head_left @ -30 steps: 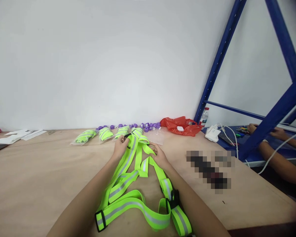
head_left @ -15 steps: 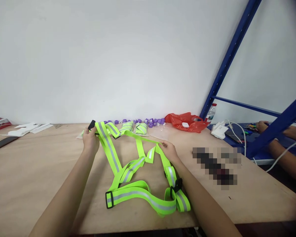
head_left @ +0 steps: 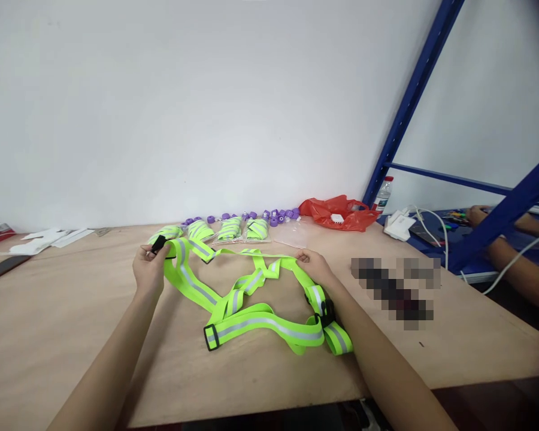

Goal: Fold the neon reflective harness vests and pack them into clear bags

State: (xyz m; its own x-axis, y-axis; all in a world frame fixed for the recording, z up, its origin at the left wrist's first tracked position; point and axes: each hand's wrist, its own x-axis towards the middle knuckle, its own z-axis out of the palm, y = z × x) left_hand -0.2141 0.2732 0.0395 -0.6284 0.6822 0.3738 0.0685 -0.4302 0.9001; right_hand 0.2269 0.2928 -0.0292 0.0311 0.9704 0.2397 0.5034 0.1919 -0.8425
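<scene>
I see left hand pinched shut on buckle of strap, right hand closed on strap's other side. Strap runs left-right between hands, mid-table; loops lie toward near edge, closer to right hand.

Bright, even indoor light fills the room. The forearms cast faint, soft shadows on the plywood table. The reflective harness is sharp and vivid. Wide-angle distortion slants the blue rack; the top-right corner darkens. 1 pixelated patch sits right.
</scene>
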